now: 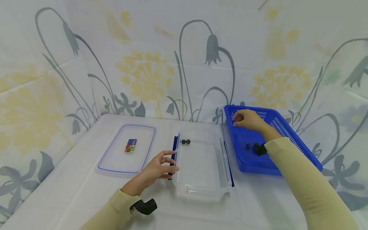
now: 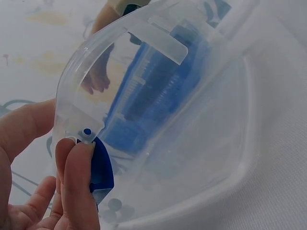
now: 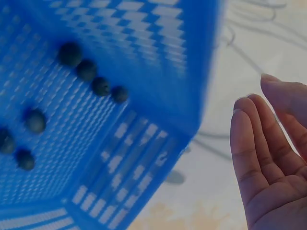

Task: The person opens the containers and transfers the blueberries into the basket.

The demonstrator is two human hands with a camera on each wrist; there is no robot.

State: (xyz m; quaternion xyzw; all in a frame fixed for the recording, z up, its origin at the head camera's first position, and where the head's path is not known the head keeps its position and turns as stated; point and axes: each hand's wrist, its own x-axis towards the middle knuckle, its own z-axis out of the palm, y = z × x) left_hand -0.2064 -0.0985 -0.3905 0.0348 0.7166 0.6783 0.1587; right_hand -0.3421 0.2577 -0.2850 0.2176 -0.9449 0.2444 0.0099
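Note:
A clear plastic container [image 1: 198,189] with blue side latches stands in the middle of the table. Two dark round berries, like blueberries [image 1: 183,141], lie at its far left corner. My left hand [image 1: 156,169] grips its left side; in the left wrist view, thumb and finger pinch the wall beside a blue latch [image 2: 101,165]. Over the blue perforated basket [image 1: 241,167] hovers my right hand [image 1: 248,120], fingers loosely bent, with nothing visible between them. The right wrist view shows several dark berries [image 3: 69,54] on the basket's floor, apart from that hand [image 3: 273,153].
To the left lies a translucent lid [image 1: 115,159] with a blue rim, bearing a small printed card [image 1: 131,145]. Behind the table hangs a flower-patterned cloth [image 1: 149,76]. The basket's raised walls stand close to the container's right side.

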